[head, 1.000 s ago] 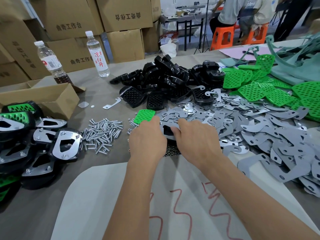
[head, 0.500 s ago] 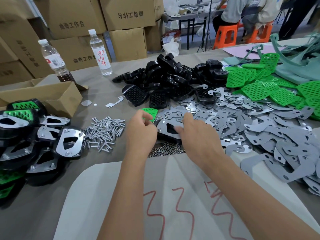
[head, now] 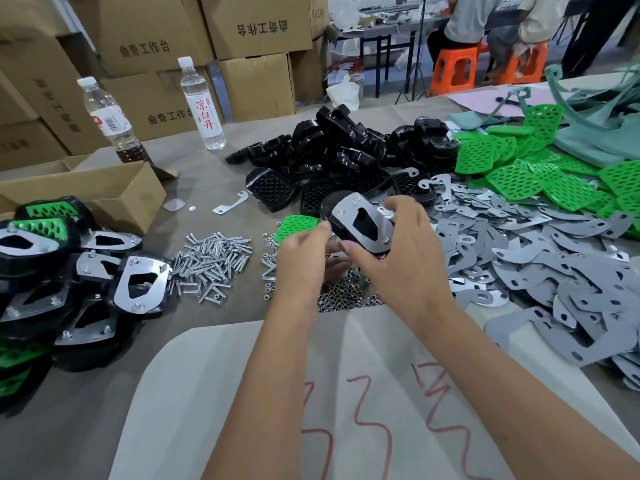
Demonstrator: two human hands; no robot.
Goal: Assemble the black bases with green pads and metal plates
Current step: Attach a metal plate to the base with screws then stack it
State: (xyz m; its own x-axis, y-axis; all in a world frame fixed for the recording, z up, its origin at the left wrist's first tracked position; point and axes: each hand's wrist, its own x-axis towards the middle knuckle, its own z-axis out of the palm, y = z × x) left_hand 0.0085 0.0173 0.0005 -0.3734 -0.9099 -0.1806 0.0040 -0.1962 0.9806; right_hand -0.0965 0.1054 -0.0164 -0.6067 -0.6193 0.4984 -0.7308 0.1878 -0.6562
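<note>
Black base (head: pixel 346 233): glossy plastic, shiny cut-out metal plate (head: pixel 360 221) on top, lifted above the tabletop (head: pixel 207 188).
Right hand (head: pixel 405 258): fingers curled round the base.
Left hand (head: pixel 304 261): fingertips pinching its near edge.

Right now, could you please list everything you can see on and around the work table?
Held assembly: one, black base with silver plate, raised above the nuts.
Black bases: a pile, table centre back.
Green pads: a heap, right back; one loose pad beside the left hand.
Metal plates: a wide grey spread, right.
Screws: a silver pile, left of centre.
Nuts: a small silver pile, under the hands.
Finished assemblies: a stack, far left.
Open carton: one, brown, left back.
Water bottles: two, clear, back left.
Stacked cartons: several, brown, behind the table.
Orange stools: two, with seated people, background.
Left hand: beside the assembly, grip unclear.
Right hand: grips the assembly.
</note>
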